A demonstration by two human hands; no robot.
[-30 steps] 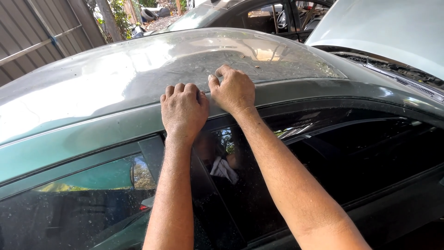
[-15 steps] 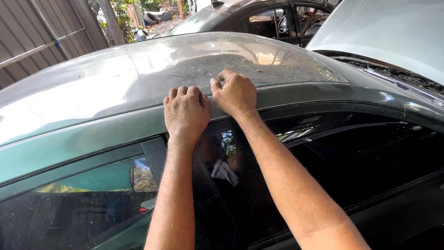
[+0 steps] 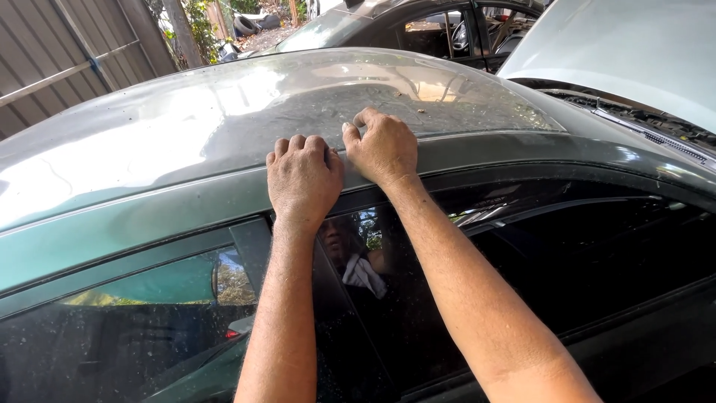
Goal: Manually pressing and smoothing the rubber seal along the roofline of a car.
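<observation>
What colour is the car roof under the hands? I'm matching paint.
Dull grey-green, dusty and sun-glared, seen in the head view: roof, under both hands.

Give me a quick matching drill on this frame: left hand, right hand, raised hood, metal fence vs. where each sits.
Things:
1. left hand
2. right hand
3. raised hood
4. metal fence

Places:
A. top left background
B. knuckles curled on the roof edge above the door pillar
C. top right, beyond the roof
D. fingertips on the roof edge strip, nearer the windshield

Pairs: 1-B, 2-D, 3-C, 4-A
</observation>
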